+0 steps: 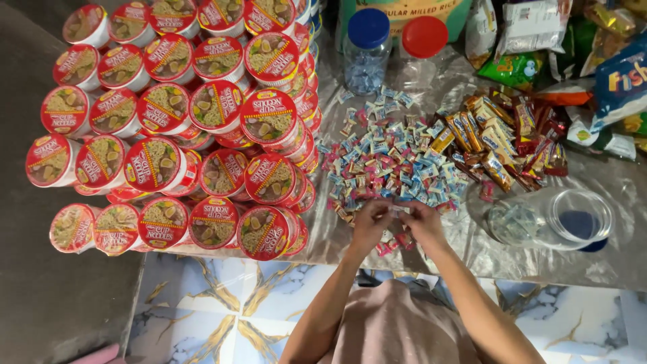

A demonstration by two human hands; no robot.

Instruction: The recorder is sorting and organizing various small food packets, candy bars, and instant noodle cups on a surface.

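Both hands (pixel 397 219) pinch one small candy (pixel 397 209) — fingers hide it

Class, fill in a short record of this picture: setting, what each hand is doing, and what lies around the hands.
Setting: table under shiny plastic sheet
Left hand: pinching a small wrapped candy
Right hand: pinching the same candy
Candy pile: blue and pink wraps, loose
Snack bars: heap right of pile
Open jar: on its side
Noodle cups: stacked left
Lidded jars: behind pile

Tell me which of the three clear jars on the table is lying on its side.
The uncapped jar right of the hands, mouth facing right. The other two stand upright at the back, one with a blue lid, one with a red lid.
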